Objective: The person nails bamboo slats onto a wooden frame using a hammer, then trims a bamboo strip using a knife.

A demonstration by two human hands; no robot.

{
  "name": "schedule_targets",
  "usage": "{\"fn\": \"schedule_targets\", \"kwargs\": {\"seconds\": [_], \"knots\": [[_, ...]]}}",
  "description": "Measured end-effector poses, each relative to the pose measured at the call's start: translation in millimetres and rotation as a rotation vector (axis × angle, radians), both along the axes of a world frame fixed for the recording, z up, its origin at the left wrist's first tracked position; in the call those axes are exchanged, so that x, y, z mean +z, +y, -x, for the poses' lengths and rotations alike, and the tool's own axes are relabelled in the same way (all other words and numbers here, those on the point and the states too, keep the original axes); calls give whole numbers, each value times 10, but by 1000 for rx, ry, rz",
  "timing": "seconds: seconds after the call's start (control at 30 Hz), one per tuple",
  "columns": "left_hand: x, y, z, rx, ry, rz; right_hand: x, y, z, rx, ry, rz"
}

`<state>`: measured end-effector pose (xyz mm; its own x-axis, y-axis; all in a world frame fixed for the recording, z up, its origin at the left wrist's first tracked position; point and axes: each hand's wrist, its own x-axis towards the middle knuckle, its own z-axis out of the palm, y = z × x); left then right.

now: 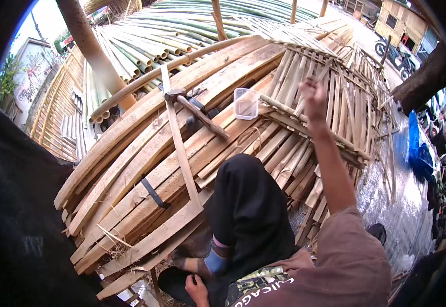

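My right hand [312, 96] is raised at the end of an outstretched arm, over a panel of split bamboo slats [353, 102]. It is blurred, with fingers seemingly bent; a slat runs close by it, and I cannot tell if it is gripped. Low in the view, my left hand [197, 289] rests beside my sock-covered foot, its fingers curled together; anything inside them is hidden. A hammer [200, 116] with a wooden handle lies on the stacked wooden planks [146, 153]. Right of the hammer sits a clear plastic container [246, 104]. A long flat wooden strip [179, 138] crosses the planks.
Long green bamboo poles [182, 30] lie stacked behind the planks. A wooden post [92, 51] rises at upper left, and a tree trunk [427, 77] stands at right. A dark strap [155, 193] crosses one plank. Motorbikes [399, 59] and a blue tarp [419, 148] are farther right.
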<state>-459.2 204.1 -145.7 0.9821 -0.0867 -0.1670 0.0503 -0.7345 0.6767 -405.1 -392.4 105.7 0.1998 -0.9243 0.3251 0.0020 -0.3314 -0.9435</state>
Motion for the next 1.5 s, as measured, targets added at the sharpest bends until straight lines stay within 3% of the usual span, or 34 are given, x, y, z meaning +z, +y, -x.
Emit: {"fn": "schedule_targets", "kwargs": {"seconds": [0.03,0.1,0.17,0.2,0.3,0.37,0.43,0.53,0.63,0.73,0.83,0.9,0.93,1.0,1.07,1.2,1.27,1.3,1.4,1.5], "knots": [[-158,64,-20,-27,-43,-81,-40,263,22,103,46,-110],[-207,151,-113,-55,-91,-163,-413,506,44,217,85,37],[-53,180,-212,-116,-34,-449,-574,836,92,300,57,92],[-35,214,-283,-76,28,-468,-610,1016,118,332,5,75],[-285,582,-502,4,159,-706,-719,1391,241,397,71,154],[-80,528,-592,17,194,-739,-660,1523,376,465,154,391],[-207,693,-726,89,229,-814,-675,1507,536,402,151,385],[-486,965,-843,-23,157,-839,-718,1256,874,250,180,462],[-152,732,-810,16,173,-929,-744,849,1492,-66,335,613],[-262,848,-839,-24,102,-892,-964,236,2342,-408,474,614],[-326,930,-899,-109,122,-888,-1581,-500,3343,-757,728,379],[-149,824,-830,-147,67,-816,-1990,-833,3914,-740,777,-194],[-79,768,-796,-172,14,-744,-2278,-1050,4209,-707,895,-326],[-55,791,-813,-218,-1,-484,-2863,-1361,4667,-514,1009,-211],[-44,829,-867,-159,132,-482,-3004,-1536,4663,-482,865,-230],[30,860,-891,-182,117,-414,-2760,-1773,4318,-522,812,-238],[225,689,-836,-84,142,-590,-2541,-1913,4112,-632,746,-438],[-478,1498,-1207,-233,3,-605,-2504,-1946,4025,-631,747,-442],[16,944,-869,-36,26,-565,-2502,-2137,3912,-552,742,-442],[-51,1111,-941,-77,15,-601,-2656,-2401,3903,-489,774,-430]]}}
